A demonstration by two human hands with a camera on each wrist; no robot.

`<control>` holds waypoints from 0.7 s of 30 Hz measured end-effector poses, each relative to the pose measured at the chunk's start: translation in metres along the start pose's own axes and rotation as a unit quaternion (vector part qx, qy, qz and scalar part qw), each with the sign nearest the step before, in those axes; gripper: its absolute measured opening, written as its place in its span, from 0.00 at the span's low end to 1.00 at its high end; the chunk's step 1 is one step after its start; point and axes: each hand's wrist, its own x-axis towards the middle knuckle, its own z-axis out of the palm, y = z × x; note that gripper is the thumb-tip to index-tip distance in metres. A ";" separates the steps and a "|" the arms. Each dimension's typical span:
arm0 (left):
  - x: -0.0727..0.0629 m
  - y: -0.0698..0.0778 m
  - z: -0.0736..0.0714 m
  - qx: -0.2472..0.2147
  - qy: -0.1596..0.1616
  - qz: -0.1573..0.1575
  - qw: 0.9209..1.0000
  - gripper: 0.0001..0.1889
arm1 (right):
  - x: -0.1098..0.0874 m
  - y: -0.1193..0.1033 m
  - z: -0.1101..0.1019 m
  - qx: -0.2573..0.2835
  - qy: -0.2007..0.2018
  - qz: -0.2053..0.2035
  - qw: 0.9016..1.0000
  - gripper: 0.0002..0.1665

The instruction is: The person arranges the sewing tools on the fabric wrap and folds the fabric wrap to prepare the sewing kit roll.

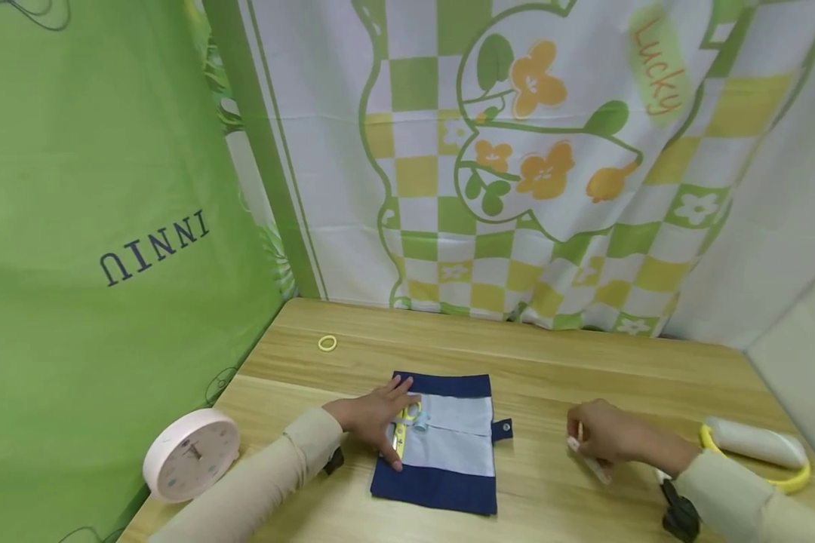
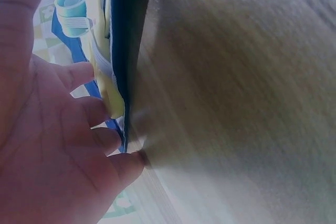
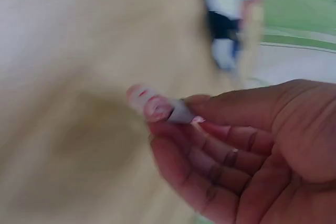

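A fabric pouch [image 1: 448,489] lies unfolded on the wooden table, navy along two edges with pale grey panels. Yellow-handled scissors [image 1: 411,411] and a small light blue cylinder [image 2: 71,10] sit at its left side, the cylinder under a white elastic band. My left hand [image 1: 375,416] rests over the pouch's left edge, fingers spread. Off to the right of the pouch, my right hand [image 1: 601,431] pinches a small white-and-pink stick-like item [image 3: 157,107] between thumb and fingers; its exact kind is unclear. Part of it is hidden in the hand.
A round pink clock [image 1: 192,455] stands at the table's left edge. Farther back lies a small yellow ring [image 1: 327,343]. Beyond the right forearm are a whitish cylinder [image 1: 757,443] and a yellow hoop [image 1: 793,481]. A navy snap tab [image 1: 502,430] juts from the pouch's right side.
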 end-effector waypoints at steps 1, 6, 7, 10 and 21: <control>-0.001 -0.001 0.000 0.001 0.000 -0.001 1.000 0.64 | 0.007 -0.007 -0.004 0.021 -0.002 -0.012 1.000 0.05; 0.001 -0.002 0.000 0.008 0.004 0.000 1.000 0.64 | 0.055 -0.045 -0.017 0.098 0.018 -0.068 0.993 0.06; 0.002 -0.002 0.000 0.011 0.005 0.000 1.000 0.64 | 0.066 -0.053 -0.015 0.105 0.026 -0.076 0.991 0.07; 0.004 -0.004 0.001 0.020 0.004 -0.005 1.000 0.64 | 0.100 -0.069 -0.001 0.116 0.051 -0.102 0.987 0.11; -0.001 -0.002 0.000 0.017 0.002 -0.014 1.000 0.64 | 0.161 -0.072 0.042 0.101 0.055 -0.091 0.989 0.05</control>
